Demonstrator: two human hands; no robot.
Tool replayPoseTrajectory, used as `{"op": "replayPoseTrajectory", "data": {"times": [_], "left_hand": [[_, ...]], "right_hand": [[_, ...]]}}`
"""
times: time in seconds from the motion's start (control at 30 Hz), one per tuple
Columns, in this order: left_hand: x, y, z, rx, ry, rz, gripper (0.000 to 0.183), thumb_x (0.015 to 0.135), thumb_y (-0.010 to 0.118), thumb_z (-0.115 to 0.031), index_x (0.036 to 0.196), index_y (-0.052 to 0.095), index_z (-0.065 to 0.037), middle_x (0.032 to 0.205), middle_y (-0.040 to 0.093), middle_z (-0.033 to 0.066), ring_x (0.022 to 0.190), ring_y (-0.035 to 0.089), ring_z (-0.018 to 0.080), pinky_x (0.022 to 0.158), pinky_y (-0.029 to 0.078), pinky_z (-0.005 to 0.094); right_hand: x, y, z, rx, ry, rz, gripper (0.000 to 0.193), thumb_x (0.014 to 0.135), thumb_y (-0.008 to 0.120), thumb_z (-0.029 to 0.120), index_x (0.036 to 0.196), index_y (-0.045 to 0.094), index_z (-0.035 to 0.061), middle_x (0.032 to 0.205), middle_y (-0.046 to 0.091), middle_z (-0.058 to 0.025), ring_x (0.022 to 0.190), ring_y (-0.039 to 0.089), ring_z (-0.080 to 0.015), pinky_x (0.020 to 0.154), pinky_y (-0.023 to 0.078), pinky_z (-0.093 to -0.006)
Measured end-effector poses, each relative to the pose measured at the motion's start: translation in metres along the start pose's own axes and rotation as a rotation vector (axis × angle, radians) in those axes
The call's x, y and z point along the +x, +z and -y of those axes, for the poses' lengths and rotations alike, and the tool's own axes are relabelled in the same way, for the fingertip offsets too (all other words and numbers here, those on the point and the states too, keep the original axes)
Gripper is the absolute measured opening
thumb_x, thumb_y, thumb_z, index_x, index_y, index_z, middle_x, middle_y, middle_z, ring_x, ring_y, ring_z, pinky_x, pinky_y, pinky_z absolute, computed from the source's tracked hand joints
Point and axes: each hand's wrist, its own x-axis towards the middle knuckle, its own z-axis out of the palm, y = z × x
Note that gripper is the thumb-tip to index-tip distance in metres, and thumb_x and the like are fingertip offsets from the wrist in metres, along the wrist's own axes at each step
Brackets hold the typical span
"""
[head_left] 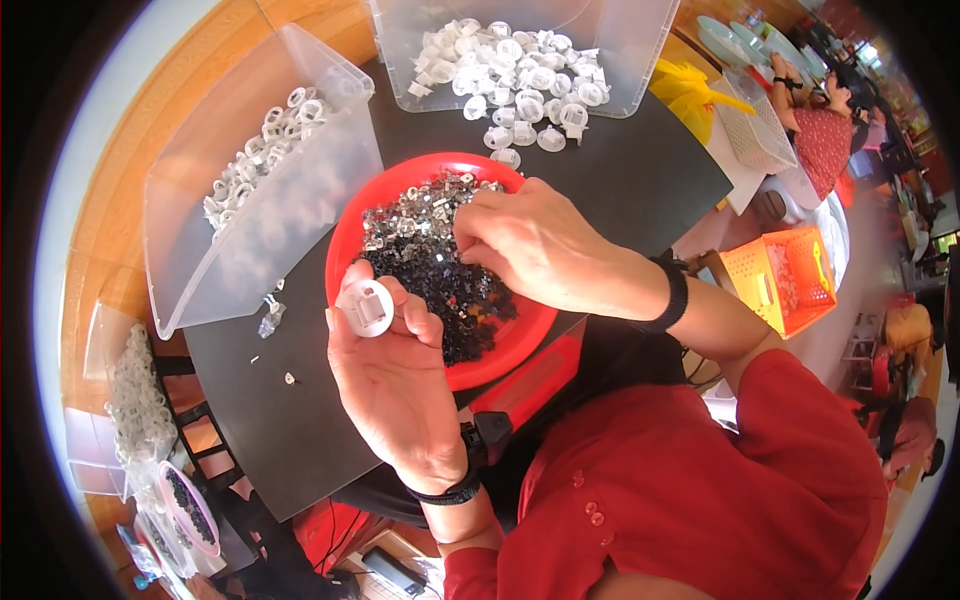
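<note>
A white round plastic part (366,308) with a cut-out centre sits in my left hand (395,375), pinched by the thumb and fingers, palm turned up. My right hand (535,235) reaches over a red plastic basin (348,225), its fingertips bent together at the small parts. Whether a piece is between them is hidden. Inside the basin lie many small black pieces (450,300) and shiny metal-looking pieces (415,212). My left hand is at the basin's near left rim.
A clear bin (230,265) of white rings leans at the left. Another clear bin (640,60) lies at the back, white round parts (525,132) spilling onto the dark table (280,430). An orange basket (765,285) stands at the right. Another person (825,145) sits far right.
</note>
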Motion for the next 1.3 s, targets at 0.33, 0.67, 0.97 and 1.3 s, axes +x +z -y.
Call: {"op": "replayPoseTrajectory", "data": {"times": [0.33, 0.67, 0.97, 1.3], "left_hand": [[-0.006, 0.009, 0.012, 0.171, -0.023, -0.005, 0.021, 0.098, 0.043, -0.021, 0.104, 0.052, -0.003, 0.090, 0.054, 0.0085, 0.059, 0.039, 0.0112, 0.054, 0.032, 0.0236], [-0.011, 0.013, 0.026, 0.534, 0.171, 0.043, 0.012, 0.096, 0.054, -0.012, 0.105, 0.055, -0.005, 0.073, 0.049, -0.0037, 0.059, 0.036, 0.0024, 0.053, 0.029, 0.0180], [-0.003, 0.006, 0.027, 0.678, 0.189, -0.018, 0.009, 0.094, 0.058, -0.013, 0.099, 0.057, -0.005, 0.067, 0.047, -0.0049, 0.056, 0.034, 0.0027, 0.050, 0.024, 0.0183], [0.000, 0.004, 0.029, 0.628, 0.088, 0.016, 0.008, 0.095, 0.058, -0.015, 0.098, 0.057, -0.007, 0.067, 0.048, -0.0056, 0.056, 0.036, 0.0020, 0.051, 0.026, 0.0176]], "right_hand": [[-0.007, -0.027, 0.010, 0.982, 0.395, 0.160, 0.008, 0.092, 0.060, 0.008, 0.091, 0.057, 0.0013, 0.083, 0.056, 0.0031, 0.076, 0.054, -0.0044, 0.066, 0.044, -0.0202], [-0.009, -0.030, 0.030, 0.781, 0.189, -0.008, 0.005, 0.091, 0.058, 0.000, 0.095, 0.054, -0.0003, 0.087, 0.056, -0.0023, 0.080, 0.054, -0.0074, 0.073, 0.048, -0.0244], [-0.009, -0.020, 0.031, 0.761, 0.130, -0.040, 0.006, 0.091, 0.059, 0.000, 0.095, 0.054, 0.0000, 0.087, 0.057, -0.0032, 0.080, 0.056, -0.0087, 0.071, 0.048, -0.0247], [-0.008, -0.020, 0.023, 1.201, 0.327, 0.118, 0.007, 0.095, 0.057, 0.011, 0.094, 0.055, 0.0045, 0.084, 0.052, 0.0035, 0.068, 0.047, -0.0033, 0.060, 0.039, -0.0204]]}}
